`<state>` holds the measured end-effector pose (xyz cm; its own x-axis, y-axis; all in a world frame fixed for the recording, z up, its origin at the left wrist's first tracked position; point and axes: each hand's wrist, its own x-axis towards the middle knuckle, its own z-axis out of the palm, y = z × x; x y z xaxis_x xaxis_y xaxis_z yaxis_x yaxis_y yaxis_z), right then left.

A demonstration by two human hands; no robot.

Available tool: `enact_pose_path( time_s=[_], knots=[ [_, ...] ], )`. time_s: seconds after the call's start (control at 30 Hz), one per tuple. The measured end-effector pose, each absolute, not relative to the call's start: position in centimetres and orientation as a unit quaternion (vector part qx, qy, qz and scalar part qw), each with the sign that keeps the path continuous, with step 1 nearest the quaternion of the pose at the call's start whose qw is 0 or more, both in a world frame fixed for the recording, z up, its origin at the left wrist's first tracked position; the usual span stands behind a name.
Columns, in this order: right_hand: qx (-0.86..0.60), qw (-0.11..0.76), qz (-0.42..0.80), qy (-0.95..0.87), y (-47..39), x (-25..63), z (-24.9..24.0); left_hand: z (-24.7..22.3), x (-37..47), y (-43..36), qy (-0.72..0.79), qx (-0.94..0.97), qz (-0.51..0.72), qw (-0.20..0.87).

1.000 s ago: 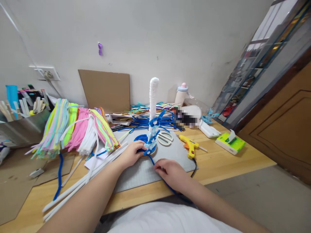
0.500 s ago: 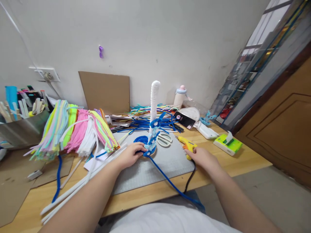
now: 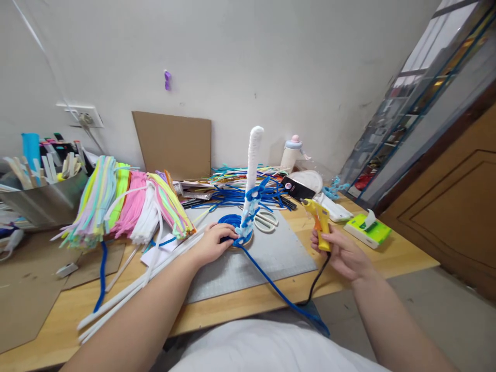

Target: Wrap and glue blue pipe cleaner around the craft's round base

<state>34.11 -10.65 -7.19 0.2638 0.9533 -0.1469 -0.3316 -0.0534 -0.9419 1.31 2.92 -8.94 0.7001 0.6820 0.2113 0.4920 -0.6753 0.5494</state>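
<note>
In my right hand point(image 3: 343, 253) is a yellow hot glue gun point(image 3: 322, 219), held by its handle with the nozzle pointing up and left. Its dark cord hangs down past the table edge. My left hand point(image 3: 215, 244) grips the near left side of a round base coiled with blue pipe cleaner point(image 3: 229, 221); some fingertips are hidden against it. From this base rises a white fuzzy post point(image 3: 253, 155), with blue and pale-blue twisted pipe cleaners point(image 3: 250, 212) wound up its lower part. A long blue strand point(image 3: 271, 281) trails from the base over the table's front edge.
White-handled scissors point(image 3: 266, 221) lie on the grey mat point(image 3: 287, 258) behind the base. Bundles of coloured pipe cleaners point(image 3: 129, 206) stand left. A phone point(image 3: 296, 188), a bottle point(image 3: 290, 155) and a green tissue pack point(image 3: 367, 230) are at the right.
My right hand has lifted the glue gun off the table and turned it more upright. My left hand stays at the base. The whole view has shifted slightly.
</note>
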Motion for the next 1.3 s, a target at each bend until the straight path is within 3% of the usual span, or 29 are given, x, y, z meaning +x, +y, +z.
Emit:
enact_pose_path(
  time_s=[0.17,0.73,1.13,1.3],
  knots=[
    [-0.383,0.586,0.637,-0.322,-10.6,32.3,-6.7,-9.2,1.6,2.9,0.352,0.874,0.215,0.256],
    [-0.486,0.375,0.629,-0.477,-10.1,22.7,-8.2,-9.4,1.4,3.1,0.336,0.869,0.219,0.29],
    [-0.465,0.33,0.631,-0.526,-10.7,22.2,-7.9,-8.9,1.2,2.8,0.33,0.88,0.203,0.275],
    [-0.483,0.348,0.616,-0.516,-10.9,23.8,-8.4,-8.7,1.1,2.7,0.321,0.889,0.188,0.268]
  ],
)
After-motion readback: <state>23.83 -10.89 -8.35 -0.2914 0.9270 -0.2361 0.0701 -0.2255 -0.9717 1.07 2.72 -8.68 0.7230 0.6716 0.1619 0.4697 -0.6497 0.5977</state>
